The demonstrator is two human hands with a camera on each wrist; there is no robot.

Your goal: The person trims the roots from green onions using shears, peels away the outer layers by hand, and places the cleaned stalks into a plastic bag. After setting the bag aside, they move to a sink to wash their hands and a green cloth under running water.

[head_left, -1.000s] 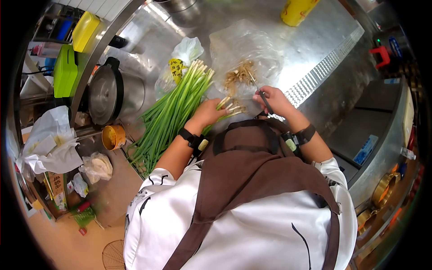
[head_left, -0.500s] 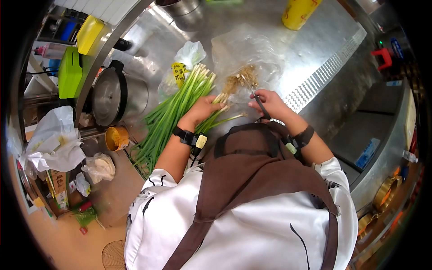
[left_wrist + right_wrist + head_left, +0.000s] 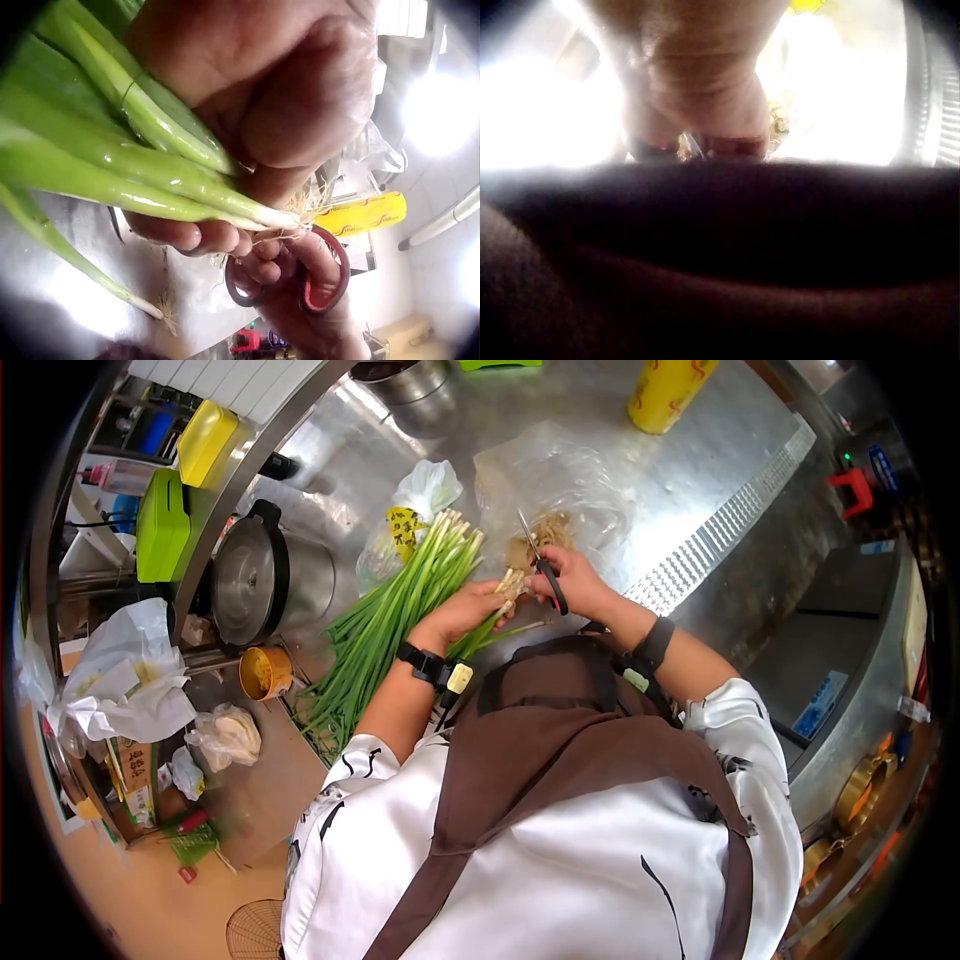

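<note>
My left hand (image 3: 462,612) grips a small bunch of scallions (image 3: 150,180), its white root ends poking out past the fingers toward the right hand. Fingers of my right hand (image 3: 585,582) are through the handles of a pair of scissors (image 3: 552,588), red inside and black outside. The blades point away from me, beside the held root ends. A larger pile of scallions (image 3: 395,605) lies left of and under my left hand. Just beyond the scissors, brown root trimmings (image 3: 553,530) sit on a clear plastic bag (image 3: 570,465). Dark material covers the lower right wrist view.
Past the scallions lies a knotted plastic bag with a yellow label (image 3: 404,530). A lidded pot (image 3: 245,580) and an orange tub (image 3: 264,673) stand to the left. A yellow roll (image 3: 668,395) stands at the back, near a perforated metal strip (image 3: 725,525).
My left hand has moved slightly right with the scallions, gathering their root ends together. My right hand has come in toward them, and the scissors now point away from me.
</note>
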